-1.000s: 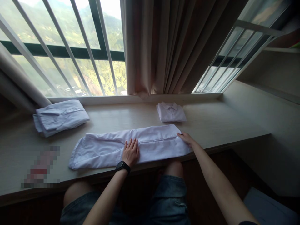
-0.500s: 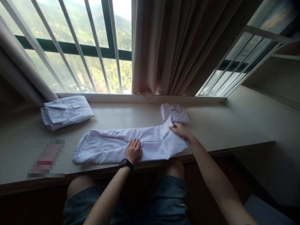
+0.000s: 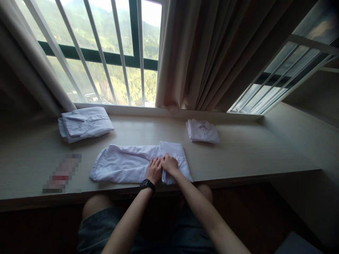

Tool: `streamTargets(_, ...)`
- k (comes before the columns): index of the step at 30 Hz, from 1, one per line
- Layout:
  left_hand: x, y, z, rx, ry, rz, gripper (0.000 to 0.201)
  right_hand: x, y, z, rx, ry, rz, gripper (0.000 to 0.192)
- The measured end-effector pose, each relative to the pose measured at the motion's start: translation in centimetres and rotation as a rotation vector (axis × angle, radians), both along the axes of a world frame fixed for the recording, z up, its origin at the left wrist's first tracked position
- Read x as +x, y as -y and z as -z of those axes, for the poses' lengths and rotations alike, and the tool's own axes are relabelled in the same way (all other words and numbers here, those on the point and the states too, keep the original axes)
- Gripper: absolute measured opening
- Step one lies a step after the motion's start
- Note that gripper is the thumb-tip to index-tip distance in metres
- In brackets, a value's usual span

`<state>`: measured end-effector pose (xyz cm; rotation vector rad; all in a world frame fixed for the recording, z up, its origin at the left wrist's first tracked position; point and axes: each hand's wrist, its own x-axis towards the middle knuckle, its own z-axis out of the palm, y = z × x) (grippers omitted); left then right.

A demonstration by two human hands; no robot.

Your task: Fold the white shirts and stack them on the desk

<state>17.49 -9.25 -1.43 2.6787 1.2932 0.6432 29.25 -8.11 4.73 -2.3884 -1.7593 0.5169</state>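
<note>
The white shirt (image 3: 132, 164) lies lengthwise along the near edge of the worktop (image 3: 238, 155), right under both hands, its long part stretching away to the left of them and a shorter flap doubled over on the right. Far to the left of the hands and further back sits a folded light shirt (image 3: 84, 123), well apart from the one being handled; nearer, also to the left, there is a blurred patch that cannot be made out. The left hand (image 3: 154, 170), with a dark watch (image 3: 147, 184) on its wrist, rests flat with fingers together on the cloth, apparently pinning it so that the layer beneath does not slide. Touching it on the right, the right hand (image 3: 169, 164) presses down on the edge of the turned-over flap, fingers curled low on the fabric; whether it pinches the cloth or only flattens the crease cannot be told. Back and to the right of the hands lies a small folded shirt (image 3: 202, 131), collar up, near the curtain (image 3: 201, 53) and out of the way.
</note>
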Motion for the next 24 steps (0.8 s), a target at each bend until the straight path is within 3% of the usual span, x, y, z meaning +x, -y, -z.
streamTargets(7, -0.1, 0.2, 0.1, 0.015, 0.039, -0.227, 0.048, -0.1, -0.2, -0.8, 0.079, 0.034, -0.045, 0.036)
streamTargets(13, 0.1, -0.3, 0.8, -0.051, 0.07, -0.25, 0.049, -1.6, -0.3, -1.4, 0.123, 0.046, -0.112, 0.037)
streamTargets(18, -1.3, 0.7, -0.9, -0.037, 0.108, -0.202, 0.044, -1.3, -0.4, -0.7, 0.003, 0.03, -0.169, 0.04)
streamTargets(21, -2.3, 2.4, -2.4, -0.029, 0.152, -0.258, 0.033, -1.1, 0.0, -0.3, 0.007, 0.035, -0.159, 0.047)
streamTargets(24, -2.5, 4.0, -3.1, -0.146, 0.209, -0.324, 0.025, -1.5, 0.2, -0.1, 0.038, 0.08, -0.156, 0.055)
